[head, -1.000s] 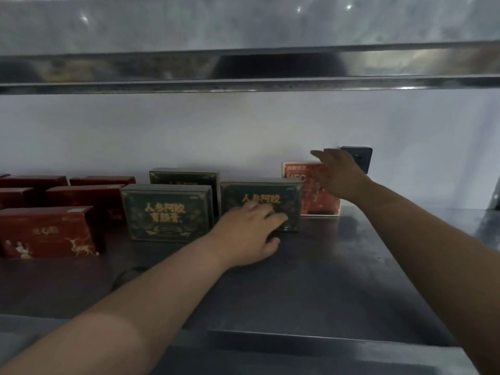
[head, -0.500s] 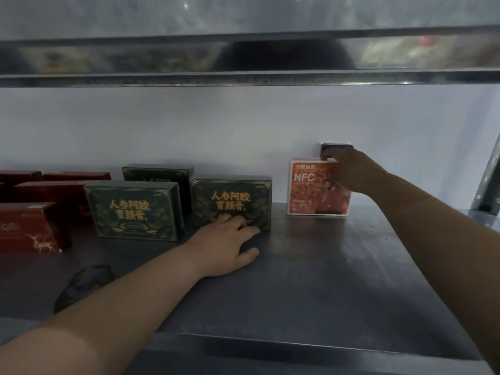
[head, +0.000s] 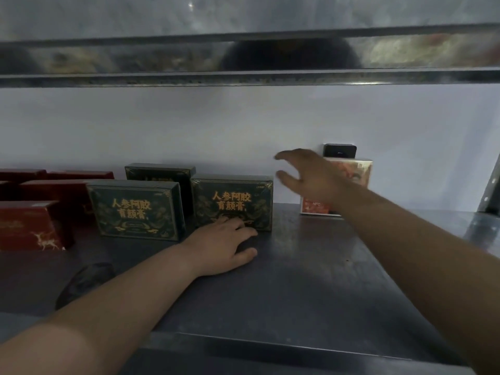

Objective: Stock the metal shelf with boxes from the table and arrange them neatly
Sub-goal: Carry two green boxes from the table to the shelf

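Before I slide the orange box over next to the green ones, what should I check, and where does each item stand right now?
1. Right hand free: ok. It is open, fingers spread, in front of the orange box, holding nothing.
2. Left hand steadying the nearest green box: ok. Its fingers rest at the box's lower front edge.
3. Landing spot clear: ok. Bare shelf shows between the green box and the orange box.
4. Orange box upright and square: cannot tell. The right hand and wrist cover much of it.
5. Black box behind the orange box clear of it: cannot tell. Only its top shows.
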`<action>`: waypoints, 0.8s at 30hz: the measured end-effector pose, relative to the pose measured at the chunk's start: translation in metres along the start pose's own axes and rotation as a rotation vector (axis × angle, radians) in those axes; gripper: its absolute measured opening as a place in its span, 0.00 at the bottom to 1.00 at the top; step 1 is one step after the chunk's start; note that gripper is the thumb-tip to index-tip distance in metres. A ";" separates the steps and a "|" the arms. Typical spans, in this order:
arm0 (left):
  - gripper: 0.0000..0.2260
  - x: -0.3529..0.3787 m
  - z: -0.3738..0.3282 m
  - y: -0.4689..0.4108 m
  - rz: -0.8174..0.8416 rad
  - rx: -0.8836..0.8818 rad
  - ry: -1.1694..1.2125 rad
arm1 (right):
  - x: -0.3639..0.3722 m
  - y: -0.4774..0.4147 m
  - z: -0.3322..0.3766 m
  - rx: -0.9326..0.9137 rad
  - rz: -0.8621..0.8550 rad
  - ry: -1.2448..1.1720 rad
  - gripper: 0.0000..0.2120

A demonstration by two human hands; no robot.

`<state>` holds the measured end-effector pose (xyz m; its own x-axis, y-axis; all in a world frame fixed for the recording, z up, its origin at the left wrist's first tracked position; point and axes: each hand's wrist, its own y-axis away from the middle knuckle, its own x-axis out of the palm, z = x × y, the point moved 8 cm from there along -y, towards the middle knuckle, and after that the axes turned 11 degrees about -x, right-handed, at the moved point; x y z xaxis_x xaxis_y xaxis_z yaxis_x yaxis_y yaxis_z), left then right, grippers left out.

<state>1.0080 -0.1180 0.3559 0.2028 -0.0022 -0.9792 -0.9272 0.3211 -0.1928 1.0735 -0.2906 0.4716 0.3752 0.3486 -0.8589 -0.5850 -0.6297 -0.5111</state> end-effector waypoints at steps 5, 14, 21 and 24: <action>0.20 -0.041 0.018 0.016 -0.262 0.065 -0.021 | 0.046 -0.040 0.065 -0.190 0.149 0.137 0.35; 0.33 -0.084 0.139 0.046 -0.440 -0.349 -0.037 | 0.068 -0.056 0.046 -0.123 0.192 0.257 0.36; 0.34 -0.072 0.158 0.049 -0.336 -0.388 -0.077 | 0.076 -0.067 0.035 -0.090 0.186 0.289 0.36; 0.36 -0.072 0.158 0.051 -0.341 -0.368 -0.072 | 0.079 -0.068 0.035 -0.082 0.181 0.278 0.36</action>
<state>0.9962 0.0482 0.4265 0.5230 0.0207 -0.8521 -0.8511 -0.0415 -0.5234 1.1180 -0.1962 0.4370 0.4589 0.0311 -0.8880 -0.6044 -0.7215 -0.3377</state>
